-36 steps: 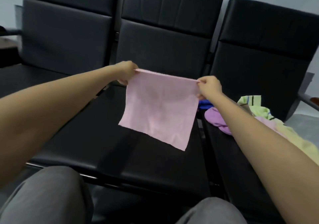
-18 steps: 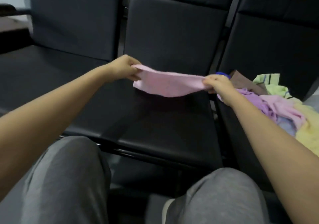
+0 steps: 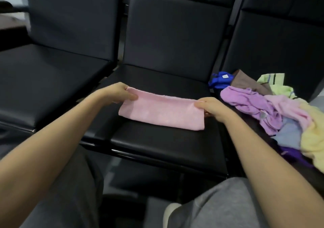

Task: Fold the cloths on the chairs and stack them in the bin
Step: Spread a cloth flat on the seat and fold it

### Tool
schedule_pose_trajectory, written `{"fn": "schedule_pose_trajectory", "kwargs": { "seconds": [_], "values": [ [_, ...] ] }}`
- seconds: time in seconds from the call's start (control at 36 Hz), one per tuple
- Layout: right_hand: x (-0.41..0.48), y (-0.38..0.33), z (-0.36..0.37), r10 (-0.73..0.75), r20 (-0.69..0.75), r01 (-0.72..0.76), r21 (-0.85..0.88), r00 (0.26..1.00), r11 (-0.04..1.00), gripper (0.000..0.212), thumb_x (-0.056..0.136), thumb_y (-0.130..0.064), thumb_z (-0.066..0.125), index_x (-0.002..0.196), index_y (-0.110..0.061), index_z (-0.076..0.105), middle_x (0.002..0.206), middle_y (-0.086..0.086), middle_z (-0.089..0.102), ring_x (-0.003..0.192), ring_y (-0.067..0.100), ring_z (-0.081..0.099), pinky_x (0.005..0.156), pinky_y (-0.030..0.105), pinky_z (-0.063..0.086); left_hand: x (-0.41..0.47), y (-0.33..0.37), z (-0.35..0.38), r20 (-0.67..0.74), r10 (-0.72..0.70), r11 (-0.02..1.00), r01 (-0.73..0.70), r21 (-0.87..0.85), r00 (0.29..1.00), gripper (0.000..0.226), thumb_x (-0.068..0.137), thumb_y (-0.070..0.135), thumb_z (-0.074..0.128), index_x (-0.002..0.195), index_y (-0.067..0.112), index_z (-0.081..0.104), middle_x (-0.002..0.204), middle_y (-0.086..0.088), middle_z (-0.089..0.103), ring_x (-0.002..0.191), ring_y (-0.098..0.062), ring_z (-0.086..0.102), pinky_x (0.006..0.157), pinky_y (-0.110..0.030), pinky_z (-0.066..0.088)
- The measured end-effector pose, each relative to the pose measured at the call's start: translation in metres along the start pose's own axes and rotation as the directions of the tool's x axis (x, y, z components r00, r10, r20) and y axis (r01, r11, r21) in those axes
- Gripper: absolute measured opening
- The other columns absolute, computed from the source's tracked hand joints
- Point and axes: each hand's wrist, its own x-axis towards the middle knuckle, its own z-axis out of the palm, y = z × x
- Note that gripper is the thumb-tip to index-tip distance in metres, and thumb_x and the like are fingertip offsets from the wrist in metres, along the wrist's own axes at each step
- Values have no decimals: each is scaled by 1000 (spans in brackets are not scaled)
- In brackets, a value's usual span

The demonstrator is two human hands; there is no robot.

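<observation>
Held open a second ago, the pink cloth (image 3: 161, 112) is now laid folded double on the middle seat (image 3: 157, 145), its ends pinched by the left hand (image 3: 115, 92) and right hand (image 3: 212, 107), so another fold is judged due.

Reached forward with both bare forearms, left from the lower left, right from the lower right. Pinched the left end of the pink cloth (image 3: 161, 112) with the left hand (image 3: 114, 92), thumb on top. Gripped the right end with the right hand (image 3: 214, 108), knuckles up, fingers (image 3: 201, 103) curled round the edge. Held both wrists low, well apart, hands facing each other.
</observation>
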Motion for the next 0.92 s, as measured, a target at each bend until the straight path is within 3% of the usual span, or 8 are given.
{"fn": "schedule_pose_trajectory", "kwargs": {
  "seconds": [0.11,0.22,0.28,0.36,0.44,0.56,0.64,0.92],
  "values": [
    [15,-5,22,-1,-328,73,207,945,976,9,92,-12,54,85,-13,60,75,0,55,71,15,49,59,24,41,20,-4,17,-263,-8,1000,6,-8,965,19,84,21,62,89,4,69,83,-6,65,79,-22,60,74,-34,50],
    [37,-1,31,7,-420,87,204,908,975,20,94,-16,51,97,1,62,86,3,57,84,19,52,71,27,41,39,-10,30,-367,-5,998,25,50,930,20,86,22,58,69,12,53,68,-1,55,74,-23,55,55,-28,37],
    [48,1,32,11,-454,74,168,891,983,26,94,-19,51,110,-1,62,99,6,58,95,23,55,74,26,39,47,-11,36,-408,11,995,32,98,913,15,90,27,55,91,13,61,89,-4,64,91,-26,59,66,-30,43],
    [58,2,39,25,-467,-7,40,884,999,37,96,-30,49,127,-10,49,125,5,51,113,23,50,90,31,39,57,-9,42,-478,87,946,77,313,874,47,93,35,52,135,14,46,128,-10,56,120,-33,45,93,-40,39],
    [59,-4,43,-67,-519,-48,-206,852,977,39,97,-27,45,132,-12,45,138,12,44,126,30,41,107,42,32,61,-1,45,-411,272,896,-74,437,870,44,96,32,47,137,16,46,134,-8,54,125,-29,43,100,-40,36],
    [47,-16,50,-249,-398,29,-483,883,875,35,95,-21,44,129,-15,50,137,12,44,126,32,39,105,39,27,52,2,57,-8,399,806,-347,479,917,40,100,36,39,139,28,45,144,4,44,138,-18,31,112,-37,24],
    [35,-23,60,-326,-296,100,-585,898,805,33,95,-19,41,125,-15,54,132,11,48,122,32,41,101,38,29,48,-2,74,199,260,715,-327,619,945,47,101,46,24,148,41,21,158,10,16,147,-17,6,117,-40,5],
    [7,-34,98,-204,76,203,-655,976,728,36,98,-28,34,125,-14,53,123,10,55,106,29,51,81,34,39,41,16,102,-155,-113,802,182,569,981,56,96,53,23,148,34,17,158,-5,7,144,-32,4,112,-58,4]
  ]
}}
